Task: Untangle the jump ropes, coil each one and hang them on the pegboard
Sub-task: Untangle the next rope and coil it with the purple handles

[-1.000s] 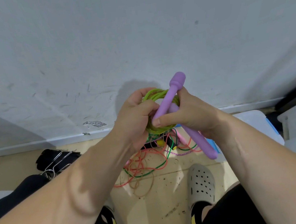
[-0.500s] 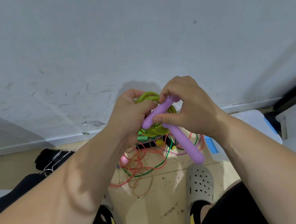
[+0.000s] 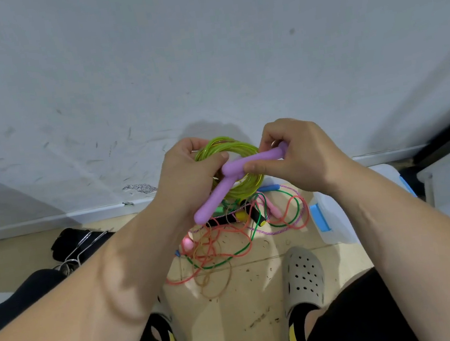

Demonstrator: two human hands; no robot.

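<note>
The left hand [image 3: 190,175] grips the green coil [image 3: 241,151]; the right hand [image 3: 299,155] pinches a purple handle [image 3: 256,158] lying across it

The yellow-green jump rope [image 3: 244,150] is wound into a tight coil, gripped by the left hand [image 3: 189,172]. Its 2 purple handles [image 3: 259,157] cross in front of it: 1 nearly level, pinched by the right hand [image 3: 299,155], and 1 slanting down-left. Below, red, green and pink-purple ropes [image 3: 228,244] lie loosely tangled on the floor [image 3: 263,294].
</note>
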